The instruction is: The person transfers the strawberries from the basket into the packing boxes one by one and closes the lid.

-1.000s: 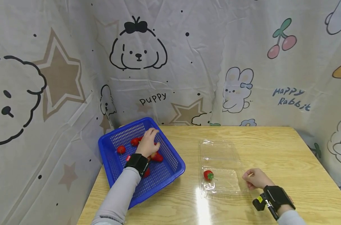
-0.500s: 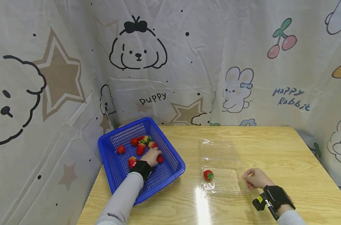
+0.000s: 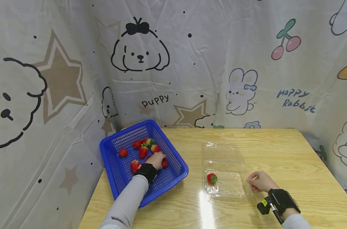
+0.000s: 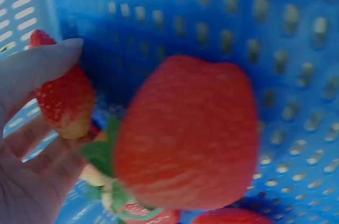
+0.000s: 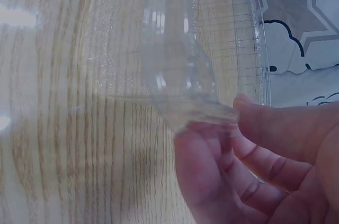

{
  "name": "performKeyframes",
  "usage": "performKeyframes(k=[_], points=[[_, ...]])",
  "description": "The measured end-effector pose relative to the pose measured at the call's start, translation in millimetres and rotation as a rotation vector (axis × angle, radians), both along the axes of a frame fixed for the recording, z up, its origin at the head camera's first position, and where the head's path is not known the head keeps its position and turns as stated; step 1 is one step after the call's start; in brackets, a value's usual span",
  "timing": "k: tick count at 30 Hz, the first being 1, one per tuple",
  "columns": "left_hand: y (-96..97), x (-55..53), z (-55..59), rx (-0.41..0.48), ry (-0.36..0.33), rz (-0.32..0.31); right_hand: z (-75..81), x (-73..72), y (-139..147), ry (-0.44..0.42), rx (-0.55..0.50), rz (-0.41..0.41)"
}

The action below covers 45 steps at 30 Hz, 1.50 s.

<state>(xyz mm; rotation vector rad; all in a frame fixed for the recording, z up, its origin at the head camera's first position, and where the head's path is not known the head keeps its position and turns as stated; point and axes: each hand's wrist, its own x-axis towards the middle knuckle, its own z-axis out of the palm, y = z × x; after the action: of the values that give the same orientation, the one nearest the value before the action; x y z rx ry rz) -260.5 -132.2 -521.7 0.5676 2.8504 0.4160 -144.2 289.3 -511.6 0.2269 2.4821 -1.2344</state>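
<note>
Reaches nearer than a second ago with the left hand, uncovering red strawberries with green leaves in the far part of the blue, perforated, squarish plastic basket at left. Keeps the right hand in the same place. Closes left thumb and fingers about a red strawberry with a pale end, inside the basket near its right wall. Has that wall between the left hand and the hinged, clear plastic container to the right. Faces, in the left wrist view, a large, broad red strawberry close to the camera, partly blocking sight of others. Hides part of the basket floor with the pale grey sleeve and black wrist strap, crossing above the near rim. Pinches the container's right edge between right thumb and finger. Has one leafy red strawberry at left in the container's near half. Works at a pale wood-grain table before a light, cartoon-printed curtain.
</note>
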Motion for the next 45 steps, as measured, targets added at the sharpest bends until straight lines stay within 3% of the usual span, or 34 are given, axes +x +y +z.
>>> performKeyframes(k=[4, 8, 12, 16, 21, 22, 27, 29, 31, 39, 45], points=[[3.9, -3.0, 15.5, -0.038, -0.069, 0.026, 0.5, -0.3, 0.0, 0.0, -0.006, 0.003], [11.8, -3.5, 45.6, -0.118, -0.103, 0.057, -0.1, -1.2, 0.5, 0.002, -0.006, 0.002], [23.7, 0.4, 81.9, -0.125, -0.051, 0.057, -0.5, -1.3, 0.4, -0.004, -0.006, 0.005], [41.5, 1.9, 114.0, -0.06, 0.006, 0.032, -0.4, -1.7, 0.3, -0.003, -0.003, 0.009], [76.4, 4.0, 138.7, 0.014, 0.043, -0.04, 0.0, -1.9, 0.7, 0.001, -0.01, 0.006], [83.2, 0.5, 133.5, 0.053, 0.076, -0.081, 0.1, -1.8, 0.7, 0.001, -0.011, 0.007], [123.4, 15.3, 131.0, 0.144, 0.174, -0.207, -0.3, -0.8, 1.5, 0.006, -0.009, 0.013], [139.8, 27.7, 132.8, 0.154, 0.191, -0.219, 0.1, -0.3, 1.9, 0.014, -0.011, 0.02], [153.3, 35.4, 125.3, 0.171, 0.221, -0.233, 0.8, 0.3, 1.8, 0.022, -0.018, 0.034], [195.8, 57.6, 80.2, 0.202, 0.243, -0.261, -0.5, -1.4, 0.7, 0.007, -0.017, 0.019], [209.7, 63.4, 42.3, 0.123, 0.19, -0.325, -0.6, -0.8, 0.6, 0.002, -0.005, 0.004]])
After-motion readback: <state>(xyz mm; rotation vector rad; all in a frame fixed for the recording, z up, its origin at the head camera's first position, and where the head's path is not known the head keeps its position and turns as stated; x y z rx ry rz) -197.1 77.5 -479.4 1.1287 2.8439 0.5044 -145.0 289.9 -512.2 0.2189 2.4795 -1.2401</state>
